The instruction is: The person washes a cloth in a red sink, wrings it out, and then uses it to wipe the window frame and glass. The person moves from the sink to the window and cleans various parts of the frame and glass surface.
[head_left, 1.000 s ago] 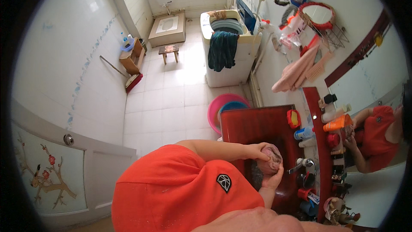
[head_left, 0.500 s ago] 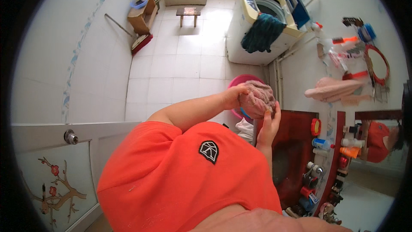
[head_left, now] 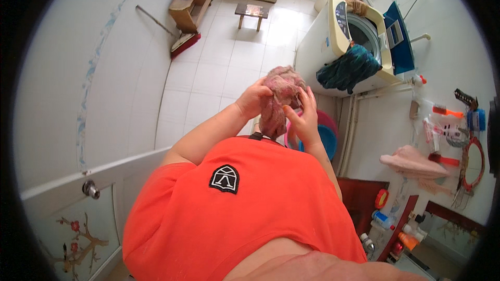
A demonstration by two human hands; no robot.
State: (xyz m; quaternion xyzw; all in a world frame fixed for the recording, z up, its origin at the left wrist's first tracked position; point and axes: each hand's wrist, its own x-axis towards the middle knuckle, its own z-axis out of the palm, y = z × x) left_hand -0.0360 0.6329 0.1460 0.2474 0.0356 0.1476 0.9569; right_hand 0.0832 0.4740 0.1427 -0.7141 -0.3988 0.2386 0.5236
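Observation:
A damp-looking, dusty-pink towel [head_left: 281,91] is bunched up between my two hands, in front of my chest. My left hand [head_left: 253,98] is closed on its left side. On the right side, my right hand [head_left: 305,118] grips the towel with the thumb and bent fingers. One end of the towel hangs down toward my orange shirt. Below my right hand and forearm, a pink basin [head_left: 326,120] and a blue basin [head_left: 327,143] partly show on the floor.
A top-loading washing machine [head_left: 317,47] stands ahead right, lid raised, with a dark teal cloth [head_left: 350,67] over its rim. A low stool [head_left: 252,10] is farther ahead. A broom [head_left: 183,44] and wooden shelf [head_left: 188,13] line the left wall; a dark red counter [head_left: 362,198] is at right.
My view has turned to the right, toward the washing machine. Both hands have brought the towel round in front of my body, and it now hangs more loosely in a different bunch.

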